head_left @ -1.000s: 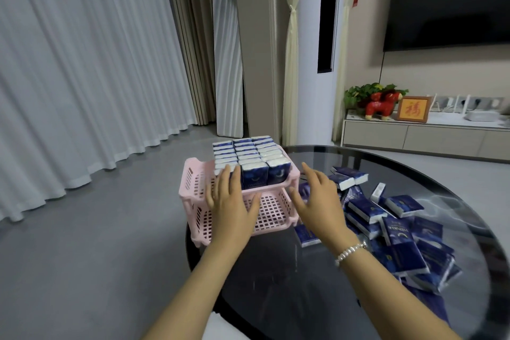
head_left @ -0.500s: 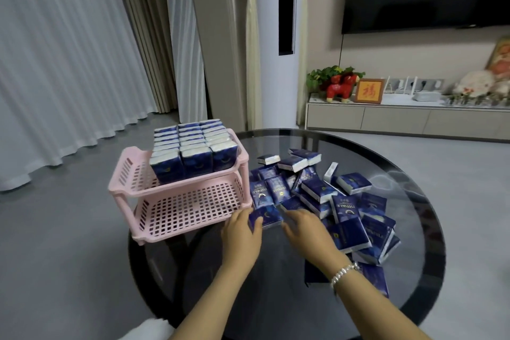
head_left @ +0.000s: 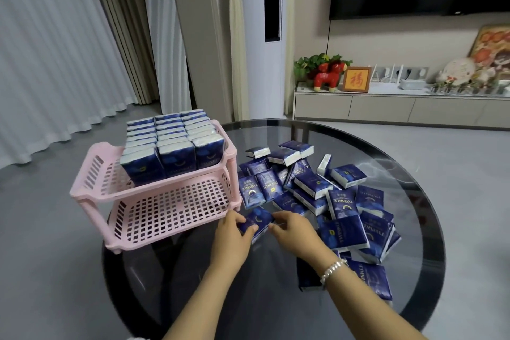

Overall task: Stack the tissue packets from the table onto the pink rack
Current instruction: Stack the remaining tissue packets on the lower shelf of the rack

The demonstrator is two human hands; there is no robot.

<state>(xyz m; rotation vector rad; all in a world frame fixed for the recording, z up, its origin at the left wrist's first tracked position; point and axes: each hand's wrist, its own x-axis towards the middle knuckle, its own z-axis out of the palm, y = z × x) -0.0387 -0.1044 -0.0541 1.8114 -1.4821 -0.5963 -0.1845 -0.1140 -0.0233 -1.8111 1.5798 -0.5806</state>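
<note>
A pink two-tier rack (head_left: 91, 190) stands at the left edge of the round glass table (head_left: 414, 163). Its top tier holds three rows of upright blue tissue packets (head_left: 176, 163); its lower tier (head_left: 171, 210) is bare. Several loose blue packets (head_left: 311, 188) lie in a heap on the table to the right of the rack. My left hand (head_left: 230, 240) and my right hand (head_left: 294, 230) both grip one blue packet (head_left: 258, 219) just in front of the rack's lower right corner, left from its near-left end, right from its right end.
Two more packets (head_left: 369, 276) lie near my right forearm. Beyond the table stand a low TV cabinet (head_left: 386, 107) with ornaments, a tall white air conditioner (head_left: 265, 77) and curtains (head_left: 55, 63) at the left. Grey floor surrounds the table.
My hands have left the rack's front and dropped to the table, closing on one loose packet there. The view has swung right and down.
</note>
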